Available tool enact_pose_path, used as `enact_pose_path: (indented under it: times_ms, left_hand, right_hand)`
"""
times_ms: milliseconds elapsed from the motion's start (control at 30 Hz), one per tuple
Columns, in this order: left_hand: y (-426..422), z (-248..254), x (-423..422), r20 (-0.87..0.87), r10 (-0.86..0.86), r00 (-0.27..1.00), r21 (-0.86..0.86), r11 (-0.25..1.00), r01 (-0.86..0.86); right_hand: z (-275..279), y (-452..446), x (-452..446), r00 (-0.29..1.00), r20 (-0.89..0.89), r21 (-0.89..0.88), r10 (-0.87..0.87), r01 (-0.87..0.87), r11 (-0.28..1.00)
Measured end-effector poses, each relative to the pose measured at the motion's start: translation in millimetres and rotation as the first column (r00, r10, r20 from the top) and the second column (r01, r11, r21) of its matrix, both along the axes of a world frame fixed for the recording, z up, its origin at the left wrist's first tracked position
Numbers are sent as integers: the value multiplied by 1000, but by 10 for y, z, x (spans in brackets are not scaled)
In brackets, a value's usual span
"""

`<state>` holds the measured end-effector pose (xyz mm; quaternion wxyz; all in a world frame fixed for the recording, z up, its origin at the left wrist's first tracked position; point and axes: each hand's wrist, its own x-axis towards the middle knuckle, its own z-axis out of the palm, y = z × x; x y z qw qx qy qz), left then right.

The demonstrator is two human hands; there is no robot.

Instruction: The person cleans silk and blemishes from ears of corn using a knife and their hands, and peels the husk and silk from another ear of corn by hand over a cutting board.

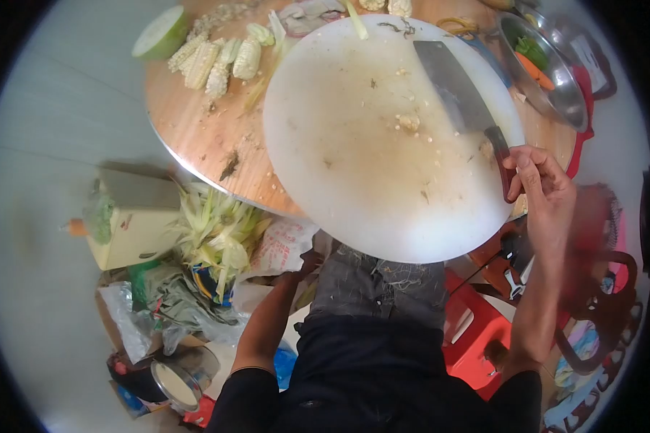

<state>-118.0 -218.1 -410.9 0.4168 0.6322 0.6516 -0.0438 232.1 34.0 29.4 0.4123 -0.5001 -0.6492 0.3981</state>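
Observation:
A cleaver [451, 86] lies across the right side of a round white cutting board [325, 209], its dark red handle toward me. My right hand [542, 177] has curled fingers on that handle at the board's edge. Small corn bits and wet brown stains are scattered over the board. Below the table edge, my left hand [309, 263] is beside a white plastic bag with red print [285, 245]. Its fingers are in shadow and mostly hidden, so what it holds cannot be made out. Pale green corn husks [220, 227] stick up left of the bag.
Peeled corn pieces [213, 65] and a cut green melon or gourd [159, 35] sit on the wooden table [195, 137]. A metal bowl [567, 101] holds a carrot and greens. A red stool [477, 332] stands at my right, and a cream bin [137, 227] at left.

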Motion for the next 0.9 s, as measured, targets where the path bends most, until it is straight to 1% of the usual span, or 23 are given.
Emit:
enact_pose_path:
  times_ms: [67,167,233,300,367,400,533,633,700,900]
  left_hand:
    - [18,14,-150,-88,66,994,-63,995,-72]
    - [-3,16,-362,-165,170,972,-76,980,-184]
    - [32,-11,-449,-187,193,963,-77,975,-210]
    - [61,-77,-426,-190,187,964,-84,975,-206]
    - [106,-176,-334,-185,174,967,-89,977,-193]
    - [151,-227,-279,-175,166,970,-85,979,-183]
    - [449,-366,-135,-191,126,974,-108,983,-148]
    - [654,-388,-88,-191,119,974,-108,984,-142]
    - [754,-395,-74,-190,115,975,-101,985,-136]
    - [766,-303,-61,-153,137,979,-70,986,-149]
  right_hand:
    - [-8,-12,-36,1000,4,8,-6,6,1000]
    - [5,9,-69,999,6,-1,-44,44,999]
    - [5,22,-80,997,13,0,-73,73,997]
    - [-15,9,-90,994,19,-1,-111,111,994]
    - [-21,9,-93,995,-1,-41,-101,101,994]
    - [-8,7,-101,993,6,-26,-117,117,993]
    - [54,-31,-25,989,27,-77,-142,144,987]
    - [43,-60,14,988,44,-85,-148,152,985]
    - [49,-88,21,988,53,-121,-142,148,982]
    - [2,-137,35,982,88,-150,-167,179,972]
